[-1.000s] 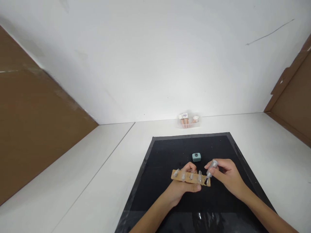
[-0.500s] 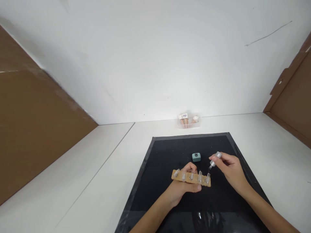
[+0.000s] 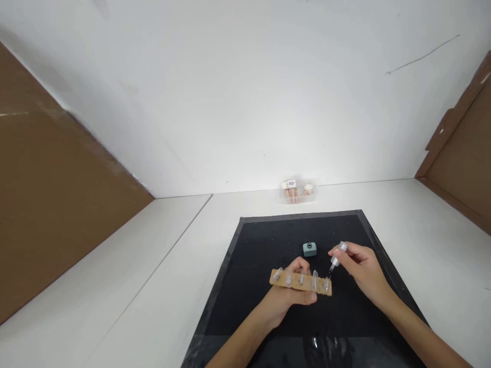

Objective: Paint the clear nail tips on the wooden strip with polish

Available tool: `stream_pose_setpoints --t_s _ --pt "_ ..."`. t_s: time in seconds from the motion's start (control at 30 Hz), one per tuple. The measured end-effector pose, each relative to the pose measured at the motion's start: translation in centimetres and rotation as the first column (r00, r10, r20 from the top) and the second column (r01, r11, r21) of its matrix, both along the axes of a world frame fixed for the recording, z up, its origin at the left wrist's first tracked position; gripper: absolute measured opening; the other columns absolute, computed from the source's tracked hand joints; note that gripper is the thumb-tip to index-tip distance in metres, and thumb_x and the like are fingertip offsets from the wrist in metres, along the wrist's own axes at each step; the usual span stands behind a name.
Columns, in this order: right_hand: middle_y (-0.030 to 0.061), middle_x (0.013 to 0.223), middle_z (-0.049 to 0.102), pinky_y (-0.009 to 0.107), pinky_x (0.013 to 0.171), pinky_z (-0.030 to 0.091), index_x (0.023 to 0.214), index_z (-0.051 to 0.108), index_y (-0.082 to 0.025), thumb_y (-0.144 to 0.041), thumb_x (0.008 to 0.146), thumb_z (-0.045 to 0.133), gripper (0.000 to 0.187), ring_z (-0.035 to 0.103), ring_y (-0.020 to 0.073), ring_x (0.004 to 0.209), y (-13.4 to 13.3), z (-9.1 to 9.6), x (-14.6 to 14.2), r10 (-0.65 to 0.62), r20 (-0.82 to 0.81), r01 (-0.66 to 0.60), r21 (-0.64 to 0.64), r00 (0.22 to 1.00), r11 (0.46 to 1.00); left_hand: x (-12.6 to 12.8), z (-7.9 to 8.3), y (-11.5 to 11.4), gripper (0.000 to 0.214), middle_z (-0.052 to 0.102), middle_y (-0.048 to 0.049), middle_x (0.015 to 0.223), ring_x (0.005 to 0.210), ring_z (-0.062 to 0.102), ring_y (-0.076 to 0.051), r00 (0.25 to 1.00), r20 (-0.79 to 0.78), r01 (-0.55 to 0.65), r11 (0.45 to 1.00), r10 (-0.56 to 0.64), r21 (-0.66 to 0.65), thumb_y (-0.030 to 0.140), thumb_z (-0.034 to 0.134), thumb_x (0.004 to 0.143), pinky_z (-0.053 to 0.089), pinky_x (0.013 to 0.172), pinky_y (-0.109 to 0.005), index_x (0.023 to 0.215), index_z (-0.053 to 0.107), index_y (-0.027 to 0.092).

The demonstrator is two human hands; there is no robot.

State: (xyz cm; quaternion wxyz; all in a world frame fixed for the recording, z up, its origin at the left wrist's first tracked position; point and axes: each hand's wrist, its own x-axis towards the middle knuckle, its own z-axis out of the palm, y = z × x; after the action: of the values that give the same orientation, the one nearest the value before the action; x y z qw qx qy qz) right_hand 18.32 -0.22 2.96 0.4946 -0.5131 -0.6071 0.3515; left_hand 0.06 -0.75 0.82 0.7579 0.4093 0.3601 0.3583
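Observation:
My left hand (image 3: 290,291) holds a tan strip (image 3: 283,279) above the black mat (image 3: 249,286). Several clear nail tips stand in a row along the strip. In a pinch, my right hand (image 3: 362,270) grips a small brush with a clear cap (image 3: 336,258). The brush tip points down at the rightmost nail tip (image 3: 326,283) and is just above it. A small teal bottle (image 3: 309,249) with an open dark mouth stands on the mat behind both hands.
A clear box (image 3: 297,192) with small bottles sits on the white table at the back wall. Brown cardboard panels (image 3: 46,204) stand to the left and at the far right (image 3: 460,168).
My right hand lifted the brush off the strip's right end and pulled it slightly up and right, then lowered it a little toward the last tip. The left hand stayed still.

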Motion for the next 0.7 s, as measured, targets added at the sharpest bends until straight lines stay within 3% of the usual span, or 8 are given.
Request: stream_pose_setpoints --t_s 0.1,0.23,0.37,0.5,0.7 --pt "0.0003 0.052 0.053 0.023 0.045 0.039 0.056 0.065 -0.016 -0.05 0.076 0.059 0.04 0.048 0.0128 0.05 0.2 0.0 0.0 -0.045 -0.021 0.045 -0.004 0.999 0.999 -0.1 -0.1 0.0 0.051 0.043 0.0086 0.059 0.053 0.035 -0.005 1.0 0.007 0.005 1.0 -0.005 0.006 0.025 0.084 0.045 0.029 0.049 -0.018 0.067 0.038 0.019" --pt "-0.0028 0.046 0.043 0.022 0.038 0.031 0.057 0.065 -0.016 -0.054 0.075 0.058 0.043 0.036 0.0092 0.041 0.0 0.6 -0.3 -0.038 -0.089 0.036 -0.019 0.995 0.999 -0.3 -0.1 -0.1 0.052 0.043 0.0084 0.059 0.054 0.036 -0.005 1.0 0.0 -0.009 1.0 0.009 0.011 0.023 0.084 0.044 0.028 0.05 -0.018 0.067 0.037 0.019" --pt "-0.0045 0.044 0.037 0.021 0.037 0.027 0.064 0.067 -0.015 -0.06 0.074 0.054 0.048 0.031 0.008 0.039 -0.3 1.1 -0.4 0.066 -0.163 -0.071 -0.022 0.984 0.997 -0.3 0.0 -0.2 0.052 0.042 0.0087 0.059 0.054 0.036 -0.005 1.0 0.005 -0.016 1.0 0.016 0.007 0.024 0.084 0.044 0.028 0.05 -0.018 0.067 0.038 0.019" --pt "-0.0014 0.049 0.047 0.021 0.038 0.027 0.066 0.068 -0.015 -0.057 0.077 0.053 0.047 0.034 0.0079 0.041 -0.4 0.9 -0.3 0.179 -0.073 -0.182 -0.033 0.981 0.983 -0.2 -0.1 0.0 0.052 0.043 0.0086 0.059 0.054 0.036 -0.005 1.0 0.005 -0.018 1.0 0.018 0.005 0.025 0.084 0.044 0.028 0.049 -0.019 0.068 0.038 0.019" --pt "-0.0008 0.053 0.047 0.022 0.041 0.029 0.06 0.061 -0.015 -0.05 0.077 0.055 0.04 0.035 0.0091 0.045 -0.1 0.5 -0.3 0.078 -0.029 -0.08 -0.074 0.997 0.994 -0.1 -0.2 0.1 0.052 0.045 0.0088 0.058 0.053 0.038 -0.005 0.999 0.021 -0.029 1.0 0.029 -0.012 0.023 0.084 0.044 0.029 0.049 -0.019 0.068 0.038 0.019"
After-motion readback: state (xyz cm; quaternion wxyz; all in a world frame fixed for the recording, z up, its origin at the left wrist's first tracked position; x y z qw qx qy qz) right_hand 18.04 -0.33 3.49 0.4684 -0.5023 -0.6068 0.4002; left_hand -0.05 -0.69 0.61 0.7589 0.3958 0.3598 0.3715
